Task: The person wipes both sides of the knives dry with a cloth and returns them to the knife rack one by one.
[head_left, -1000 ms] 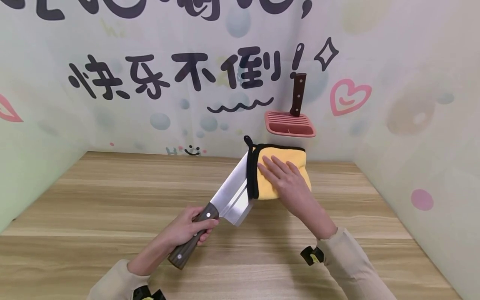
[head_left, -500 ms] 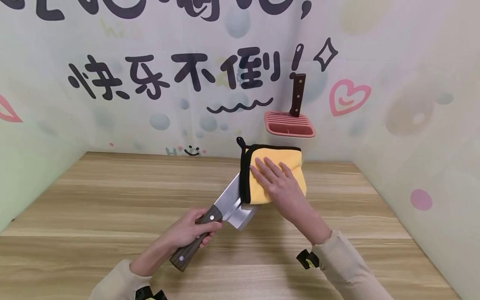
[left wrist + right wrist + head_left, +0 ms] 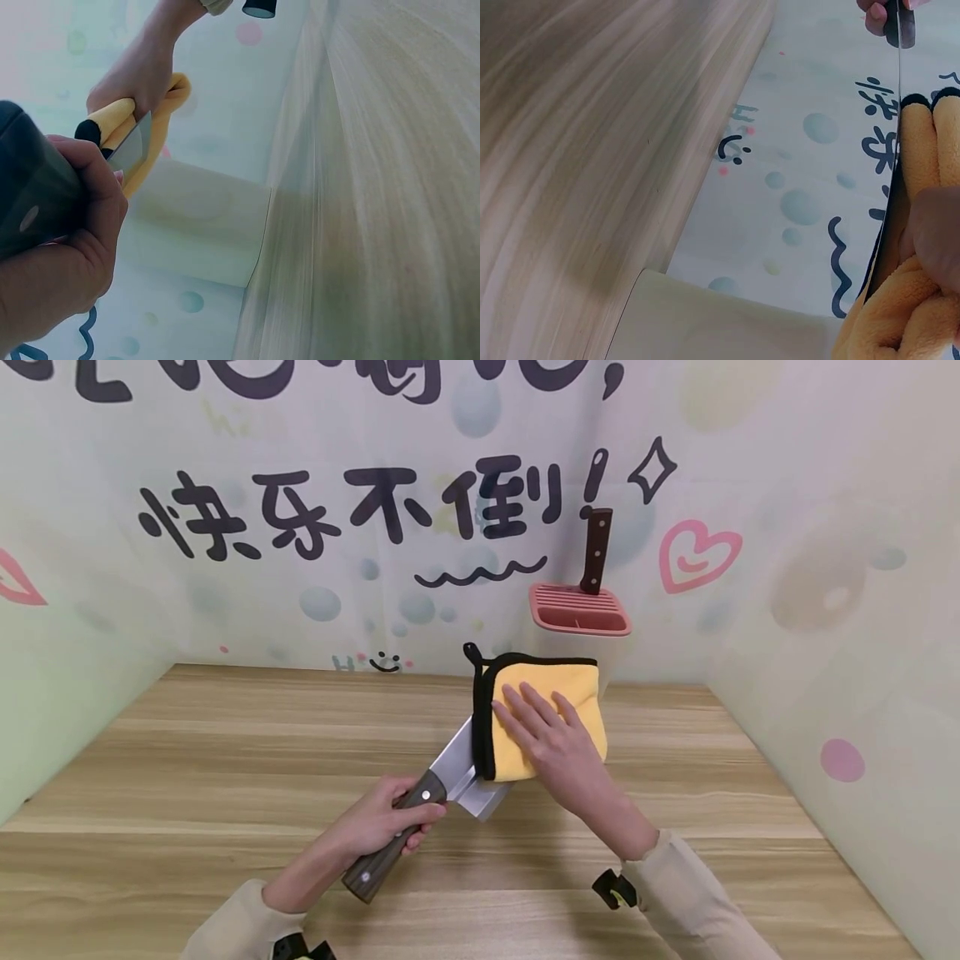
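Observation:
My left hand [image 3: 393, 822] grips the dark riveted handle of a cleaver [image 3: 448, 760], whose broad steel blade points away to the upper right. The cleaver is raised above the table. Folded over the blade is a yellow cloth [image 3: 525, 752] with black edging and a loop at one corner; it hides the blade's far end. My right hand [image 3: 558, 752] holds this cloth against the blade, fingers spread across its upper face and thumb hidden from the head camera. From the left wrist view, cloth shows on both sides of the blade [image 3: 133, 142].
Behind the cloth stands a knife holder with a pink slotted top [image 3: 581, 610] and a pale body [image 3: 202, 225]. A second knife's brown handle [image 3: 596, 552] rises from it. A wood-grain table [image 3: 187, 760] lies below, with printed walls on three sides.
My right hand and the cloth have moved left and down along the blade, toward the handle. Less bare steel shows near the handle. My left hand has shifted only slightly.

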The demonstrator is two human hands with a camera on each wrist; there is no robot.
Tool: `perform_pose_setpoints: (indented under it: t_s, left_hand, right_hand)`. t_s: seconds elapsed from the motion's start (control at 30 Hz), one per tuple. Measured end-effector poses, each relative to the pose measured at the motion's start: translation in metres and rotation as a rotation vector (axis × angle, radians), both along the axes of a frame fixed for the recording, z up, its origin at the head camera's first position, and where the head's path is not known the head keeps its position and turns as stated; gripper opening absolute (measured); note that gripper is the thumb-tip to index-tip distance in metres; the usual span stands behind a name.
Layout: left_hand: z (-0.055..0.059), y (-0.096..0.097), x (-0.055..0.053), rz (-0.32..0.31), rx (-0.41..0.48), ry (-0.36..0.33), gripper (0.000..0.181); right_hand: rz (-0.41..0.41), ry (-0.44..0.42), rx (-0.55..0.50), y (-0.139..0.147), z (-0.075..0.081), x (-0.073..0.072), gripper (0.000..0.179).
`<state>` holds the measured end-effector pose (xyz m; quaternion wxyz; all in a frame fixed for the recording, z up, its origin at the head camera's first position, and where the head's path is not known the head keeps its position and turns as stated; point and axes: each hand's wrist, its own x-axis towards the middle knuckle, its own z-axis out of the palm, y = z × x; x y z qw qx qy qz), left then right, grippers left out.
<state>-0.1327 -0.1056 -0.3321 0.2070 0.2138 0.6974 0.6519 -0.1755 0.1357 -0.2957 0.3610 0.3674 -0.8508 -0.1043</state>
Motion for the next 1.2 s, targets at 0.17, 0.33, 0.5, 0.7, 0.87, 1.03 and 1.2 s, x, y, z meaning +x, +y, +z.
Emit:
perform_pose_setpoints:
  t_s: [0.17, 0.33, 0.5, 0.7, 0.87, 1.03, 1.2]
  left_hand:
    - [0.001, 0.0, 0.0, 0.003, -0.007, -0.01, 0.027]
    - [0.001, 0.001, 0.0, 0.006, -0.004, -0.006, 0.026]
    - [0.002, 0.0, -0.001, 0.021, -0.003, -0.041, 0.03]
    - [0.003, -0.001, -0.002, 0.036, -0.014, -0.052, 0.031]
    - [0.003, 0.0, -0.003, 0.036, -0.011, -0.049, 0.031]
    - [0.004, 0.001, -0.004, 0.033, -0.02, -0.032, 0.028]
    - [0.004, 0.003, -0.004, 0.04, -0.022, -0.03, 0.03]
  right_hand:
    - [0.0, -0.017, -0.043, 0.006, -0.001, -0.001, 0.054]
    - [-0.034, -0.032, -0.053, 0.011, -0.001, 0.0, 0.055]
    - [-0.049, -0.031, -0.078, 0.016, -0.003, 0.001, 0.052]
    - [-0.044, -0.04, -0.064, 0.017, -0.005, 0.002, 0.055]
    - [-0.019, 0.005, -0.029, 0.013, -0.006, 0.006, 0.056]
    - [0.04, 0.086, -0.001, 0.006, -0.006, 0.009, 0.044]
    - [0.074, 0.111, 0.031, -0.003, -0.007, 0.013, 0.039]
